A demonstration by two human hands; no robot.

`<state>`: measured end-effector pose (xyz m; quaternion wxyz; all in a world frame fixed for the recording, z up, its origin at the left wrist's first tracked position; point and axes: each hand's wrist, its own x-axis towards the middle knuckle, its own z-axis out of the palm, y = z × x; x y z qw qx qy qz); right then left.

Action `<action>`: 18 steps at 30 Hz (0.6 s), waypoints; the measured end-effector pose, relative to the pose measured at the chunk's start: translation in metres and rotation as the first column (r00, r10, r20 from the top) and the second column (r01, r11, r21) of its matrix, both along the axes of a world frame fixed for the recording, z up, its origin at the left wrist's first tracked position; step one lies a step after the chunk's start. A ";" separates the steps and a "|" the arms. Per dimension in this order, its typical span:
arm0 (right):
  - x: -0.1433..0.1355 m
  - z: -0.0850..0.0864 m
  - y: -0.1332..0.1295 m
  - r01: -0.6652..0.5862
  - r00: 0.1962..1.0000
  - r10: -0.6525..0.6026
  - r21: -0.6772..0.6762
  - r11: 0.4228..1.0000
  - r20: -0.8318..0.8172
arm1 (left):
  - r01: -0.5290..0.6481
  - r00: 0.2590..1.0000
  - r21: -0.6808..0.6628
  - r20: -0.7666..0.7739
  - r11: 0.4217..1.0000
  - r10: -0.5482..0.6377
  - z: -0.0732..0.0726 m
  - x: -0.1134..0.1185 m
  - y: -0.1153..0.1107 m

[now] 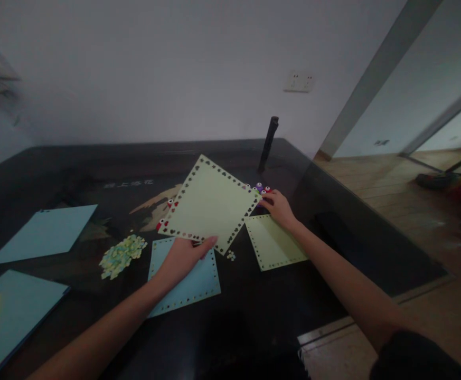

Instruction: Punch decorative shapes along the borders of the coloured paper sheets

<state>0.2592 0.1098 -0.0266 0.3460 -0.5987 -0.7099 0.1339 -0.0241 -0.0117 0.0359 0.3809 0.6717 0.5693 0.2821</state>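
Observation:
A pale yellow-green sheet of paper [210, 206], with small punched shapes along its edges, is held tilted above the table. My left hand [188, 256] grips its lower edge, thumb on top and fingers underneath. At the sheet's right corner, my right hand [280, 208] has its fingers pinched together. Small craft punches [259, 187] in purple, red and green, with white tops, stand just behind that corner. Another red punch [160, 224] peeks out past the sheet's left corner. Below lie a blue punched sheet [190, 279] and a second yellow-green punched sheet [278, 245].
A heap of punched paper bits [123, 256] lies left of my left hand, with a few more bits [231, 255] under the held sheet. Blue sheets [48, 232] rest at the left. An upright black post [269, 142] rises at the back of the dark glossy table [250, 322].

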 end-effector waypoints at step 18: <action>-0.024 0.056 -0.082 -0.254 0.836 0.074 -0.265 0.930 -0.544 | 0.091 0.954 -0.042 0.290 0.995 -0.075 -0.008 -0.004 0.006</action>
